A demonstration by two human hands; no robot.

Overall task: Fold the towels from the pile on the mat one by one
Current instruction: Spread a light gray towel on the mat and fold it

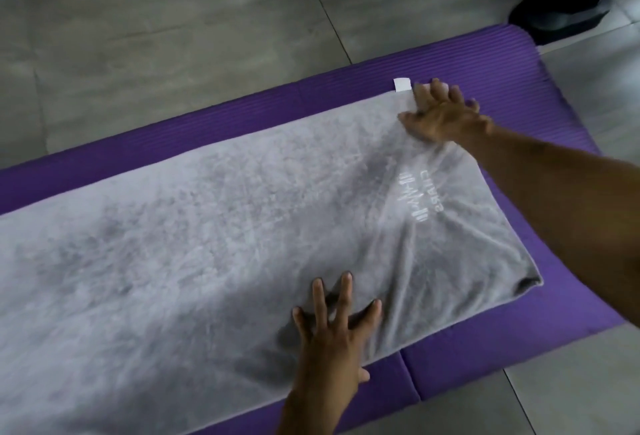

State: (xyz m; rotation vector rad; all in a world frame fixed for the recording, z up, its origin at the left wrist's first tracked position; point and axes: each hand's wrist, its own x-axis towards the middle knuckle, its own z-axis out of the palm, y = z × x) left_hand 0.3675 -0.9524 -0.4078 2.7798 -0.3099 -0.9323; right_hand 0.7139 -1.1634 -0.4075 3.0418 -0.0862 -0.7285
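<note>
I'm smoothing the towel (214,227) flat: left hand (332,327) and right hand (443,112) at 1 o'clock splayed, gripping nothing; next, lift an end.

Your grey towel (214,244) lies spread flat, one layer, along the purple ribbed mat (242,112), running from about eight o'clock to two o'clock. It has a pale printed logo (420,199) near its three o'clock end, a white tag (401,84) at the one o'clock corner, and creases fanning across that end.
</note>
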